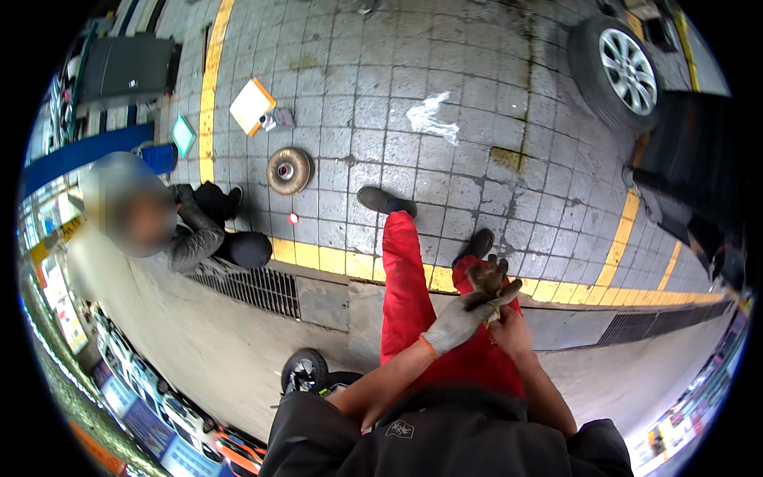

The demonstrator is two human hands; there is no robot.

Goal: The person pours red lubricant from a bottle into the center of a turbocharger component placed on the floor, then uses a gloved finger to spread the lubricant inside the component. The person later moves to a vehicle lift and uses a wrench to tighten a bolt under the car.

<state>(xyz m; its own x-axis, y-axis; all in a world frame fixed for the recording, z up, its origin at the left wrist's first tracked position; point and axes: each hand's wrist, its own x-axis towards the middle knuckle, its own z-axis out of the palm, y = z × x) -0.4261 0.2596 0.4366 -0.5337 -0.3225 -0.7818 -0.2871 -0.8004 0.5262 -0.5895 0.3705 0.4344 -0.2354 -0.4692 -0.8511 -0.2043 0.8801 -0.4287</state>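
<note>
My left hand (455, 322) wears a pale work glove with an orange cuff edge. Its darkened fingertips close on a second work glove (487, 277), dirty and brown-grey, whose fingers point away from me, spread apart. My right hand (510, 329) is bare where it shows and meets this second glove at its yellowish cuff. The right fingers are hidden by the glove, so whether they are inside it or pinching its edge is unclear. Both hands are together above my red trousers (407, 278), over the right knee.
A person (195, 234) crouches at left. Near them lie a round, tyre-like part (289, 171), a bottle (278, 120) and an orange-edged box (253, 106). White plastic (433, 118) lies ahead on the tiles. A wheel (616, 71) stands far right, and a small wheel (304, 370) is behind my left arm.
</note>
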